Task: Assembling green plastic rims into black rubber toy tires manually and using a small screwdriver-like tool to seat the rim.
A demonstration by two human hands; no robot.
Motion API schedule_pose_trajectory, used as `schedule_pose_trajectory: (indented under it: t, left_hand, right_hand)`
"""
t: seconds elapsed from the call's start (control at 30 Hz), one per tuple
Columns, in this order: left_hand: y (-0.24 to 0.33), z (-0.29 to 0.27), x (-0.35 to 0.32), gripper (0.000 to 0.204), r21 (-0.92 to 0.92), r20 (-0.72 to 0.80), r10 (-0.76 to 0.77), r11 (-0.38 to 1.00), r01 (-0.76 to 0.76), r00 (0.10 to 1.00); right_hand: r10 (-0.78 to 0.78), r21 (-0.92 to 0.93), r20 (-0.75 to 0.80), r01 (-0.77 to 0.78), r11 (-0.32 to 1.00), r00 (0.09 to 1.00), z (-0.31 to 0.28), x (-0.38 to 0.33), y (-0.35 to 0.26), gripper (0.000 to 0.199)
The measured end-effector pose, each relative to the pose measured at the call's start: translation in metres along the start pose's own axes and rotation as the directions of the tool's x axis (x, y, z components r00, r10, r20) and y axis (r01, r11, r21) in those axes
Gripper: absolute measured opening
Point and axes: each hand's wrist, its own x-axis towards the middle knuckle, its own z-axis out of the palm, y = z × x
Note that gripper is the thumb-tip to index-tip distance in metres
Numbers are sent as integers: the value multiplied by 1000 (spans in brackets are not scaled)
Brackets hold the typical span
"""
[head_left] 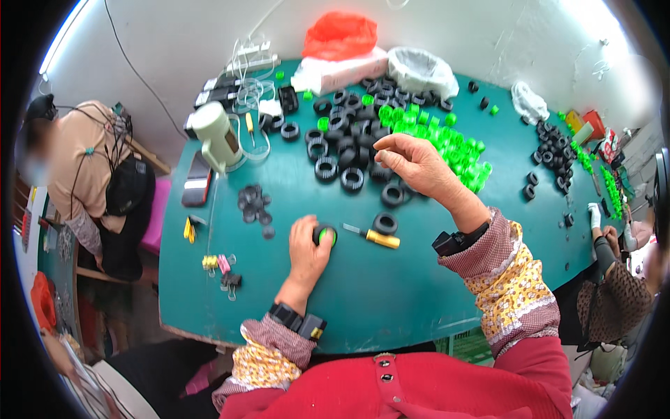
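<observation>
My left hand (pixel 307 250) is closed around a small black toy tire with a green wheel hub (pixel 326 236) in it, down at the table top. Raised over the near right side of the black tire pile (pixel 343 143), my right hand (pixel 419 166) has its fingers bent and apart, with nothing visible between them. Bright green hubs (pixel 457 153) are heaped just beyond that hand. Between the hands lie a screwdriver with a yellow handle (pixel 382 239) and a single black tire (pixel 385 223).
Black discs (pixel 252 204), binder clips (pixel 222 264) and a pale green mug (pixel 218 136) stand or lie on the left of the green table (pixel 377 307). A plastic-lined basket (pixel 422 70) and red bag (pixel 340 35) are behind. More tires (pixel 555 150) lie right; people work on both sides.
</observation>
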Motion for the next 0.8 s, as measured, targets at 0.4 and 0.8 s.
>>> schedule_pose_trajectory:
  t: [0.4,0.8]
  left_hand:
    - [-15,-48,-19,29,80,49,-101,992,97,994]
    - [-4,-63,-9,28,17,83,-221,975,220,972]
  right_hand:
    - [46,-246,-34,-53,968,998,-121,209,-142,32]
    - [66,-324,-363,-192,926,929,-183,344,-119,36]
